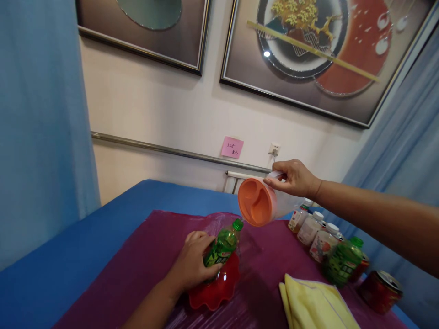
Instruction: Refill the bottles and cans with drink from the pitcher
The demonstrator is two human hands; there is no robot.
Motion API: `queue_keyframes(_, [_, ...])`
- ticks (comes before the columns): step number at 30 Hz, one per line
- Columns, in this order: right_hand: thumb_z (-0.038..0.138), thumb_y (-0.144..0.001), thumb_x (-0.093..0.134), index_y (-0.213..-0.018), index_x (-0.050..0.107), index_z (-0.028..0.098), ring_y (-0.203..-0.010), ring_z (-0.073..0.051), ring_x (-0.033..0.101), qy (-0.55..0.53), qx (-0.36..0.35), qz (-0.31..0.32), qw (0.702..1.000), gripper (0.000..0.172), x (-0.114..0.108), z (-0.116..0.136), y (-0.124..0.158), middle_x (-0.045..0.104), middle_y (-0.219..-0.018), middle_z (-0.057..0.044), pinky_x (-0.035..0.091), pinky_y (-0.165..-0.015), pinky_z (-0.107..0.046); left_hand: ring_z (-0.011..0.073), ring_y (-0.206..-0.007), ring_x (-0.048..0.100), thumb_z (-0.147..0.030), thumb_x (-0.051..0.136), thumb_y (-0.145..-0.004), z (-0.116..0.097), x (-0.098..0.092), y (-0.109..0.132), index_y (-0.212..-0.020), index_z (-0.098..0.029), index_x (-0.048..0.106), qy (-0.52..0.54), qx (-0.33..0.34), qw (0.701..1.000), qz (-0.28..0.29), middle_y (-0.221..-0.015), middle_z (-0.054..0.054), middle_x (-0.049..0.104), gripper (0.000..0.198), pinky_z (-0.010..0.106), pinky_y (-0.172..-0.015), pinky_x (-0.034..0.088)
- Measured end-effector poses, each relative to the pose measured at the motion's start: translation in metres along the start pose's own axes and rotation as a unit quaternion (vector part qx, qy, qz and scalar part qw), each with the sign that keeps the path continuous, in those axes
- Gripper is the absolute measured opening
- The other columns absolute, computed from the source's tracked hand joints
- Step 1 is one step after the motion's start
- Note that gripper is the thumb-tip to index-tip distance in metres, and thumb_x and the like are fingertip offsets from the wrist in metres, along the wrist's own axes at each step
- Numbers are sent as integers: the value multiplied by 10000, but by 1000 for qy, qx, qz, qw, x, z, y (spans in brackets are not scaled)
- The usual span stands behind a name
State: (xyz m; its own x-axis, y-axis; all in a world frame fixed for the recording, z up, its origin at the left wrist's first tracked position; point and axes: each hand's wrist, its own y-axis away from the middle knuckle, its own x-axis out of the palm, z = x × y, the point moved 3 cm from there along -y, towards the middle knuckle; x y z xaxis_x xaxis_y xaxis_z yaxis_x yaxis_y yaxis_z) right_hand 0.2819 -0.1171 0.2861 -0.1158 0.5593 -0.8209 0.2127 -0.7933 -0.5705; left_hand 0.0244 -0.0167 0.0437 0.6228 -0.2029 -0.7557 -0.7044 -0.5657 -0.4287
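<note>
My left hand (195, 258) is wrapped round a green plastic bottle (222, 246) with a green top. The bottle leans to the right over a red scalloped bowl (214, 294); whether its base touches the bowl is hidden by my hand. Higher up on the right, my right hand (291, 177) grips the white handle of a clear plastic pitcher with an orange lid (257, 201). That pitcher is tipped on its side, its lid facing left and toward me, above and to the right of the bottle's top. No stream of liquid can be made out.
Purple plastic sheeting (137, 274) covers part of the blue table (89, 237). Along the right stand several bottles, with a green bottle (345, 260) and a dark red can (380, 290). A folded yellow cloth (315, 301) lies at the front right. Behind is a wall rail (164, 150).
</note>
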Motion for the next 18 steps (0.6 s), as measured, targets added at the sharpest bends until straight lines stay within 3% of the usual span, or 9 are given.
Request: queue_keyframes(18, [551,-835,584,-585,344,237,-498,-93,330,-2,1,0,1000,468,2,2,2,372,-528,51,266,-514,-262,296,-1035,564,-348,785,-638,1,1,0,-1091,-248,676,-6,1,1000,0,-1041,49,653,476,460,-975,430])
